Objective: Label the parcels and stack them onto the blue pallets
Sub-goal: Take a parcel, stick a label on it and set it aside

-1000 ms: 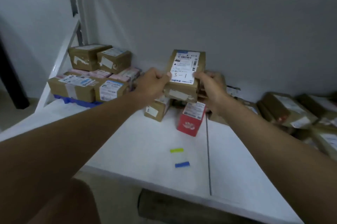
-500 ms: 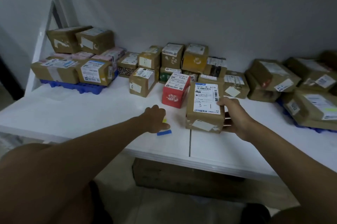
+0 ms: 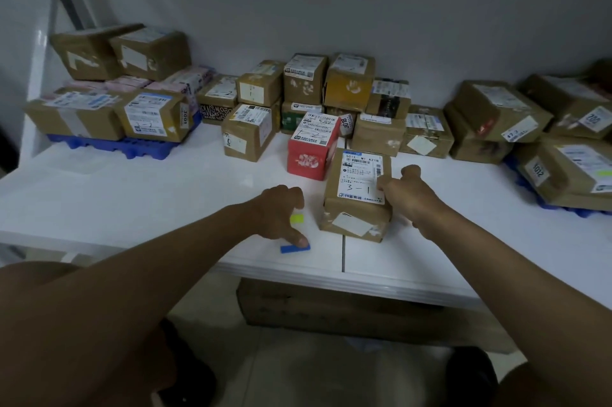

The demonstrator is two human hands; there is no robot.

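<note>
A brown parcel point(image 3: 356, 208) with "3-1" handwritten on its white shipping label lies on the white table point(image 3: 132, 201) near the front edge. My right hand point(image 3: 409, 196) grips its right side, thumb over the label's edge. My left hand point(image 3: 280, 211) hovers low just left of the parcel. Its fingertips are by a small yellow label point(image 3: 297, 218), and its thumb touches the right end of a small blue label point(image 3: 293, 248). One blue pallet point(image 3: 132, 146) at the left carries stacked parcels. Another blue pallet point(image 3: 563, 208) at the right edge also holds parcels.
Several loose parcels line the back wall, among them a red box point(image 3: 311, 150) just behind the held parcel and a brown box point(image 3: 246, 133) to its left. A large carton point(image 3: 331, 310) sits on the floor under the table. A seam point(image 3: 342, 257) splits the tabletop.
The "3-1" parcel came down from in front of me onto the table. My left hand let go of it and moved to the coloured labels. My right hand stays on the parcel.
</note>
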